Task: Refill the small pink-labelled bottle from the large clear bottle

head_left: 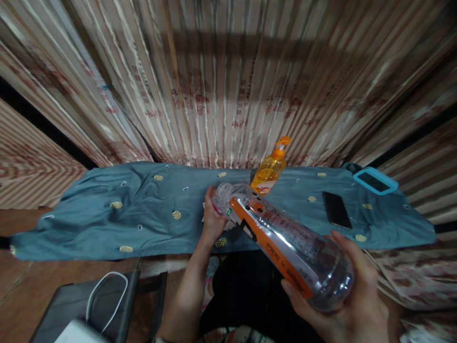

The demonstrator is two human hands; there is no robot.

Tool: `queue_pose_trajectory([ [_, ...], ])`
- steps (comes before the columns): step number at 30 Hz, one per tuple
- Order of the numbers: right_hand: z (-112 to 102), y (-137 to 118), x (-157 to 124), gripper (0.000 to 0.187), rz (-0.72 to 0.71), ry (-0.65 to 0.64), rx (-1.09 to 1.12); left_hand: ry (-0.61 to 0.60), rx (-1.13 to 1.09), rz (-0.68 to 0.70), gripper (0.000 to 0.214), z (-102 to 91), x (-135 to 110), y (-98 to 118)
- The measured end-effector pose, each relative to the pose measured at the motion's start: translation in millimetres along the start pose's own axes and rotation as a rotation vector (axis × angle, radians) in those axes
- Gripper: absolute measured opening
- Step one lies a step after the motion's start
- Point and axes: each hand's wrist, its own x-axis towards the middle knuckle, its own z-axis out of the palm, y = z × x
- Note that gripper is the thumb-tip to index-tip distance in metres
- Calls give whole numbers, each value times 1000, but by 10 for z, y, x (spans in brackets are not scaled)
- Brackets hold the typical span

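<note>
Left hand forward on an outstretched forearm, right hand nearer, cupped, the 2 well apart.

We take this for a corner of a home, curtained off like a small bedroom or dormitory nook: pleated beige drapes with a reddish tree-and-lettering print hang in front and at the sides, around a narrow table draped in a teal pineapple-print cloth. Everyday personal belongings bear us out, since we see a black smartphone, an orange pump bottle and a blue-framed display there, with a white cable on a dark seat above brown flooring
</note>
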Motion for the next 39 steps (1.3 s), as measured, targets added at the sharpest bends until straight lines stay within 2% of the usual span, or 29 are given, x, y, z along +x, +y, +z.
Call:
queue_pose_trajectory([
  [4,-4,68,22,93,-135,34,-6,4,13,7,109,9,-6,-19],
  [11,-34,-51,-5,93,34,-26,33,-9,16,12,112,-1,-1,-36],
  [17,-31,-42,-9,91,18,-10,30,5,17,23,109,10,4,-16],
  [22,-15,24,-1,93,-59,11,10,-5,28,18,111,1,2,20],
  [28,-33,-38,-27,94,60,-24,42,0,31,21,106,2,2,45],
  [36,12,103,17,94,-122,13,15,10,40,23,100,-1,-2,5],
  [39,5,111,12,94,-105,9,6,-1,35,18,101,-4,-1,2],
])
